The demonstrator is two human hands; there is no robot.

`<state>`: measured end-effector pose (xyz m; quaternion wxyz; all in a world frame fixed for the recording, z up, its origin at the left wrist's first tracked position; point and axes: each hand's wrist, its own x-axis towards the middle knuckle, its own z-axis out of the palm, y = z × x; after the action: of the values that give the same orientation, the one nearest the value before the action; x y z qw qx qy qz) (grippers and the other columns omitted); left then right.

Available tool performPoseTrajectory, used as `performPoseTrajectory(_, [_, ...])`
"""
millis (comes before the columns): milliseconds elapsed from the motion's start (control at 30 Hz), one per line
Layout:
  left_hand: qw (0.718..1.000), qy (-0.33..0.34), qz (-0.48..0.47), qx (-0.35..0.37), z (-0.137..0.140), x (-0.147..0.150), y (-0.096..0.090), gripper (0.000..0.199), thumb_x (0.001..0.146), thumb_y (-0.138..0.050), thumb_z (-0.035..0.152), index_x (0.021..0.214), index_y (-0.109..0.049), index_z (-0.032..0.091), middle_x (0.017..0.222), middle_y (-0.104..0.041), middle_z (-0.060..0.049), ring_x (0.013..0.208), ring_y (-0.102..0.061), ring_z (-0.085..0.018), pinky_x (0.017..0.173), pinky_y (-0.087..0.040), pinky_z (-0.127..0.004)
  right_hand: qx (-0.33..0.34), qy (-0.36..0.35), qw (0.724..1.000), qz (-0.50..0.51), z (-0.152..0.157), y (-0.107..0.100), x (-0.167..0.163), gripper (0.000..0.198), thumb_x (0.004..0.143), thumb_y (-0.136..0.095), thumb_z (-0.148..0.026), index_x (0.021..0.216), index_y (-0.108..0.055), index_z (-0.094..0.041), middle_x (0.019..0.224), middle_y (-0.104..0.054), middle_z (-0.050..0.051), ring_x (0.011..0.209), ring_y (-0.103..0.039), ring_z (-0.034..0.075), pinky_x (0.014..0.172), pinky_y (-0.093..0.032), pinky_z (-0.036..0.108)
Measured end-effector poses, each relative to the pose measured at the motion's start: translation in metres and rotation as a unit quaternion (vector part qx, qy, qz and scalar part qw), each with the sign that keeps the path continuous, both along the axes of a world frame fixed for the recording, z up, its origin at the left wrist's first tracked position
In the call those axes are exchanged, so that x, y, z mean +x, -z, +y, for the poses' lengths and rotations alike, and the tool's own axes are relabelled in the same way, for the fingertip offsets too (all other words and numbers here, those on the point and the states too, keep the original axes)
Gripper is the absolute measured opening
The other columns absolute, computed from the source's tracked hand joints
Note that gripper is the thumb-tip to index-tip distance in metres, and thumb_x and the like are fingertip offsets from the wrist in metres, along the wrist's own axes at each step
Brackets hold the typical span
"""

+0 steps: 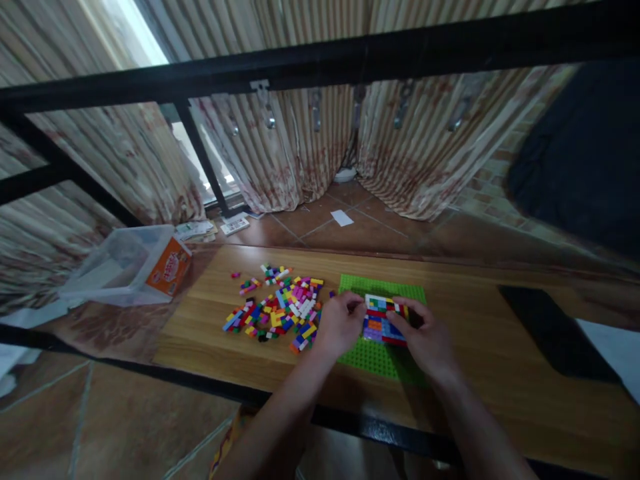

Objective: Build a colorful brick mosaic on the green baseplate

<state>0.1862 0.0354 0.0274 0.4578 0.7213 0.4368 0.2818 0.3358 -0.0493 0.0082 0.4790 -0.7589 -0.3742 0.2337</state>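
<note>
On the green baseplate (380, 357), both hands' grip apparently pinches the brick block (384, 319), lengthwise left-right.

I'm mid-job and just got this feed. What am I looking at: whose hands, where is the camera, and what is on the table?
There is one view, from a camera worn on a person's head, looking forward and down. The two bare hands are that person's own. The left hand and right hand rest on either side of a block of joined coloured bricks, fingers touching its edges. That block sits on a green baseplate on a wooden table. A pile of loose bricks lies left of the hands. Further left, a clear plastic box lies on its side. A dark flat thing lies to the right.
</note>
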Motion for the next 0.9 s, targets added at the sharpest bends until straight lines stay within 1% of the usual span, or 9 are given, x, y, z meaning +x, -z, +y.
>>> performPoseTrajectory(133, [0.997,-0.043,0.035,0.053,0.015,-0.013,-0.01,0.019,0.084,-0.053,0.018,0.088,-0.072,0.017,0.075,-0.071,-0.002,0.069,-0.063,-0.014,0.065,-0.046,-0.023,-0.028,0.003,0.999,-0.02,-0.001,-0.004,0.0,0.046,0.071,-0.065,-0.055,0.104,-0.071,-0.023,0.103,-0.07,0.006,0.09,-0.065,0.026,0.08,-0.05,0.04])
performPoseTrajectory(233, [0.988,-0.094,0.083,0.091,0.035,-0.035,-0.018,0.019,0.085,-0.052,0.016,0.084,-0.071,0.017,0.079,-0.072,-0.003,0.074,-0.064,-0.014,0.069,-0.046,-0.022,-0.03,0.001,0.999,-0.026,-0.002,-0.005,0.001,0.048,0.071,-0.065,-0.056,0.105,-0.072,-0.023,0.103,-0.071,0.007,0.089,-0.066,0.026,0.079,-0.051,0.039])
performPoseTrajectory(300, [0.972,-0.14,0.148,0.114,0.049,-0.055,-0.021,0.02,0.085,-0.051,0.016,0.084,-0.071,0.017,0.082,-0.073,-0.004,0.078,-0.065,-0.014,0.07,-0.046,-0.022,-0.035,-0.003,0.999,-0.025,-0.003,-0.005,0.002,0.049,0.072,-0.064,-0.056,0.107,-0.071,-0.023,0.105,-0.071,0.007,0.091,-0.066,0.026,0.08,-0.05,0.039])
performPoseTrajectory(367, [0.948,-0.178,0.239,0.111,0.061,-0.077,-0.023,0.02,0.085,-0.052,0.017,0.086,-0.072,0.02,0.081,-0.073,-0.003,0.079,-0.066,-0.016,0.071,-0.046,-0.023,-0.047,-0.011,0.999,-0.026,-0.003,-0.004,0.003,0.049,0.073,-0.063,-0.057,0.109,-0.07,-0.024,0.107,-0.071,0.006,0.094,-0.066,0.027,0.083,-0.049,0.04])
performPoseTrajectory(433, [0.93,-0.225,0.272,0.105,0.071,-0.098,-0.023,0.023,0.083,-0.054,0.016,0.096,-0.072,0.02,0.087,-0.075,-0.006,0.084,-0.068,-0.02,0.075,-0.047,-0.027,-0.06,-0.011,0.998,-0.03,-0.004,-0.005,0.004,0.049,0.074,-0.063,-0.057,0.109,-0.07,-0.025,0.107,-0.071,0.006,0.094,-0.066,0.027,0.083,-0.049,0.041])
performPoseTrajectory(500, [0.919,-0.244,0.293,0.103,0.08,-0.116,-0.021,0.024,0.082,-0.055,0.016,0.098,-0.072,0.02,0.091,-0.075,-0.008,0.088,-0.068,-0.022,0.077,-0.048,-0.029,-0.068,-0.008,0.997,-0.031,-0.004,-0.007,0.003,0.049,0.073,-0.062,-0.057,0.109,-0.07,-0.025,0.104,-0.071,0.005,0.09,-0.067,0.026,0.081,-0.05,0.04])
performPoseTrajectory(633, [0.907,-0.257,0.306,0.132,0.095,-0.133,-0.017,0.032,0.085,-0.051,0.018,0.113,-0.068,0.016,0.107,-0.072,-0.013,0.101,-0.066,-0.024,0.09,-0.047,-0.034,-0.066,-0.004,0.997,-0.026,-0.003,-0.01,0.001,0.049,0.072,-0.062,-0.057,0.107,-0.071,-0.024,0.098,-0.072,0.005,0.085,-0.068,0.026,0.077,-0.051,0.038])
performPoseTrajectory(767, [0.91,-0.228,0.301,0.173,0.109,-0.132,-0.01,0.041,0.087,-0.054,0.024,0.128,-0.059,0.015,0.129,-0.063,-0.013,0.121,-0.056,-0.024,0.108,-0.038,-0.036,-0.067,-0.003,0.997,-0.035,-0.003,-0.009,0.001,0.048,0.071,-0.063,-0.058,0.105,-0.071,-0.025,0.101,-0.072,0.005,0.09,-0.067,0.027,0.08,-0.051,0.039])
performPoseTrajectory(900, [0.907,-0.175,0.323,0.204,0.117,-0.128,-0.001,0.049,0.089,-0.055,0.033,0.135,-0.053,0.015,0.14,-0.053,-0.015,0.128,-0.049,-0.028,0.109,-0.037,-0.04,-0.075,-0.001,0.996,-0.041,-0.003,-0.01,0.002,0.046,0.072,-0.063,-0.057,0.106,-0.071,-0.026,0.103,-0.072,0.004,0.091,-0.067,0.026,0.08,-0.051,0.038])
